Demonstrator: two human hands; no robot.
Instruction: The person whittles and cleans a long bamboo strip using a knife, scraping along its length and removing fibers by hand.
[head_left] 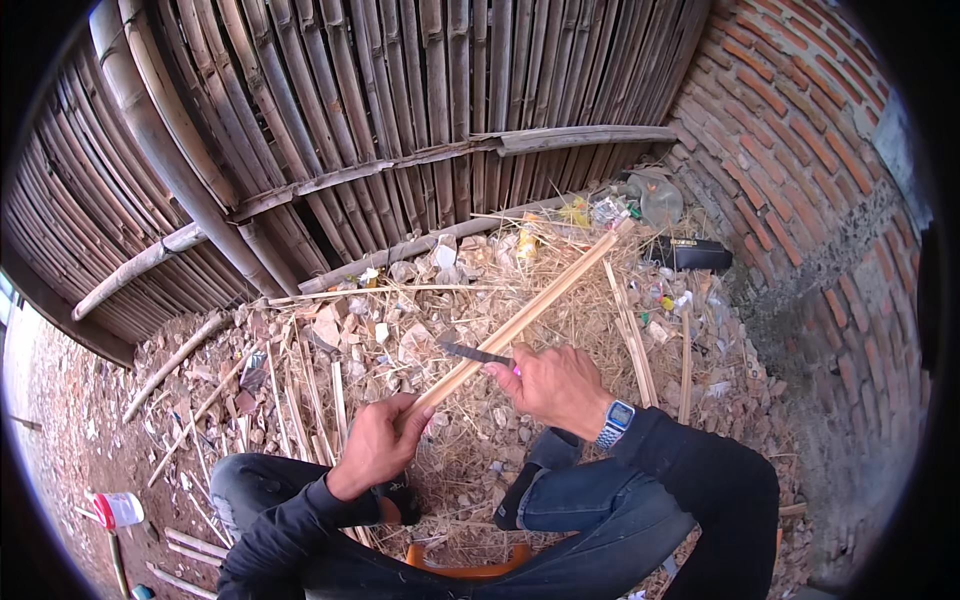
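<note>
With left hand (378, 442), pinching a split bamboo strip (548, 296) near its end, apparently steadying it, while gripping a knife (474, 352) across it in right hand (560, 386).

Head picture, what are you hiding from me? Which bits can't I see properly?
Head view, knife: the right hand hides most of its handle.
Head view, wooden strip: the left hand covers its near end.
Head view, orange thing: partly hidden by the legs.
Head view, watch: its display is too small to read.
</note>
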